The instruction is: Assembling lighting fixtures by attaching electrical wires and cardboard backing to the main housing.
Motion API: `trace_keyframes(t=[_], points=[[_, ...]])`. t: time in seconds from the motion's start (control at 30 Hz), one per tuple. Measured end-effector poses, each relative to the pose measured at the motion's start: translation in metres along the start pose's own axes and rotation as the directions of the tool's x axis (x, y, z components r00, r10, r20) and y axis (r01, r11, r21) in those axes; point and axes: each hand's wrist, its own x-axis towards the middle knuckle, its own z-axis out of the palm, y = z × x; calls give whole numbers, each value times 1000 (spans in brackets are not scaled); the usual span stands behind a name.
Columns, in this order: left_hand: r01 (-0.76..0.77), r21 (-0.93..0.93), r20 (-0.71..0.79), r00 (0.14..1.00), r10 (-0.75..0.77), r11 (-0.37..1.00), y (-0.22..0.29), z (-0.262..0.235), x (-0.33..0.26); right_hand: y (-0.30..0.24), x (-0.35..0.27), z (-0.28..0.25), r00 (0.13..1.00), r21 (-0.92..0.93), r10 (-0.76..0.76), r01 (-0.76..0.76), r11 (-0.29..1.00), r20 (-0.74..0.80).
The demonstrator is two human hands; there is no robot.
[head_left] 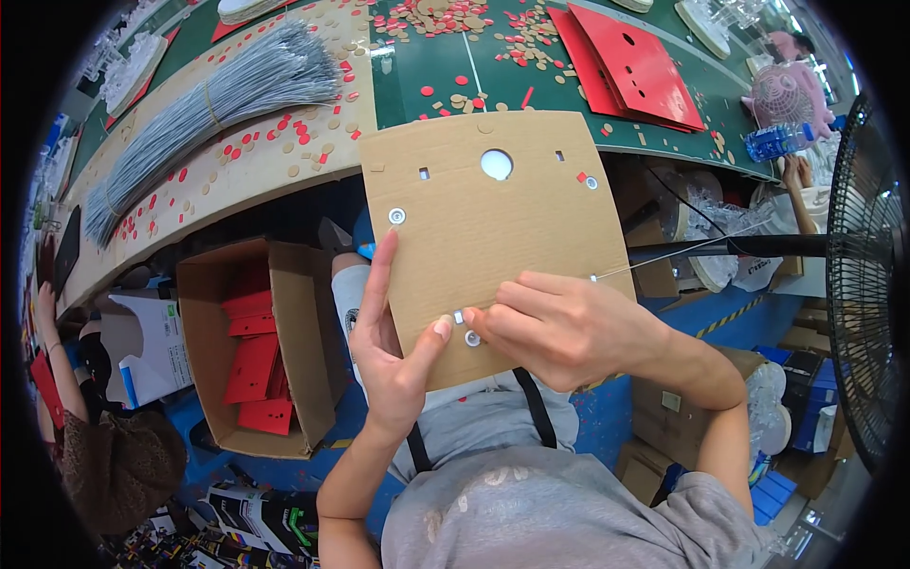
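A brown cardboard sheet (512,228) lies tilted over my lap, its far edge by the bench. It has a large round hole, small rectangular slots and several round white fittings. My left hand (393,356) grips its lower left part, fingers along the left side and thumb on the face beside a slot (459,317). My right hand (559,327) is closed over the lower right, its fingertips near that slot and a round fitting (472,338). A thin pale wire (678,251) runs from the right hand out past the sheet's right edge.
A bundle of grey wires (218,109) lies on the bench among red and brown cut-outs. Red punched sheets (640,71) rest at the far right. An open carton (318,351) with red pieces stands left. A black fan (858,284) is at right. Another person's arm (59,356) shows left.
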Motion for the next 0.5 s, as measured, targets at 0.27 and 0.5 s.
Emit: trace_keyframes(t=[0.27,0.5], points=[[13,-29,44,999,-12,1000,-3,-4,-3,7,-13,7,970,78,86,-70,995,-228],[11,-39,45,999,-9,999,-4,0,-4,0,-7,11,970,158,139,-108,982,-200]])
